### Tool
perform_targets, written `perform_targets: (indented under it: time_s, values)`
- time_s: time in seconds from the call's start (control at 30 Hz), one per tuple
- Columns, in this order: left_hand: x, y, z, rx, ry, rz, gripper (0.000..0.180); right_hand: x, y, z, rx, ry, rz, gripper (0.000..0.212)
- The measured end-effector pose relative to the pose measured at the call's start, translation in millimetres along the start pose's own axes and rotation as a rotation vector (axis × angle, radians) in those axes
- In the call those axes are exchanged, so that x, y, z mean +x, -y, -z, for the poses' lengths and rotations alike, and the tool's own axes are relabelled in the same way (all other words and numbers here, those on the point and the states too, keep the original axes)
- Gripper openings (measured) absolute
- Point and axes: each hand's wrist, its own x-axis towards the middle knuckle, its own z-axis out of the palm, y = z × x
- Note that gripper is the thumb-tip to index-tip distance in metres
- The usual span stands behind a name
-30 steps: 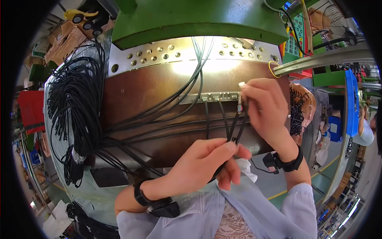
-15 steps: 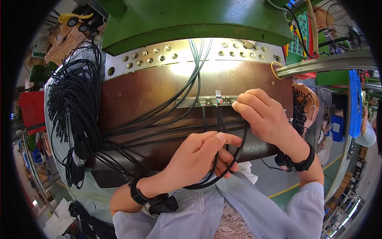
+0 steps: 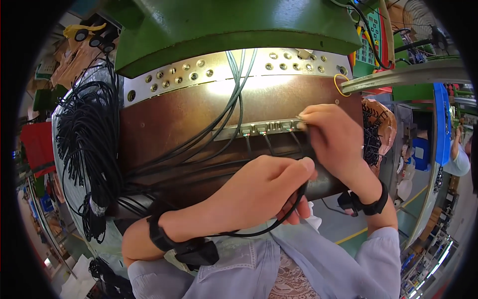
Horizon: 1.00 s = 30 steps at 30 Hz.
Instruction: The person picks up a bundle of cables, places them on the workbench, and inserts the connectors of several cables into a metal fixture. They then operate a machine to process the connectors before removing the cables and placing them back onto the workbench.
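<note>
A metal fixture strip (image 3: pixel 226 133) lies across the brown work surface. Three small connectors sit in its slots: one at the left (image 3: pixel 246 132), one beside it (image 3: pixel 262 131) and one farther right (image 3: pixel 287 126), with coloured wires and black cables trailing toward me. My left hand (image 3: pixel 259 192) is closed around a black cable (image 3: pixel 286 217) that loops below it. At the strip's right end my right hand (image 3: pixel 336 142) pinches a small metal-tipped connector (image 3: pixel 300 117); its fingers are slightly blurred and hide part of the cable.
A thick bundle of black cables (image 3: pixel 87 134) hangs at the left. Several cables run up under the green machine (image 3: pixel 234 30), past a perforated metal plate (image 3: pixel 194 74). A metal rail (image 3: pixel 398 78) juts in from the right, near a bag of black parts (image 3: pixel 378 129).
The connector that stood upright mid-strip now lies flat, and another shows seated farther right. My left hand has moved right and holds the cable higher. The view has shifted slightly.
</note>
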Motion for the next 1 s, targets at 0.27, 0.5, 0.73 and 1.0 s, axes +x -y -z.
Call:
perform_targets:
  time_s: [0.27, 0.5, 0.73, 1.0]
  values:
    - [-23, 21, 10, 0.196, -0.149, -0.227, 0.045, -17, -8, -3, 0.119, -0.055, -0.182, 0.019]
    - [-19, 11, 80, 0.161, -0.651, -0.587, 0.040, -8, -13, 6, 0.095, 0.119, -0.195, 0.024]
    - [36, -8, 131, -0.002, -0.409, -0.839, 0.034, -9, -11, 4, 0.061, 0.183, -0.157, 0.022]
    - [91, -40, 154, -0.489, 0.583, -0.678, 0.027, 10, -35, 22, 0.460, 0.475, -0.250, 0.019]
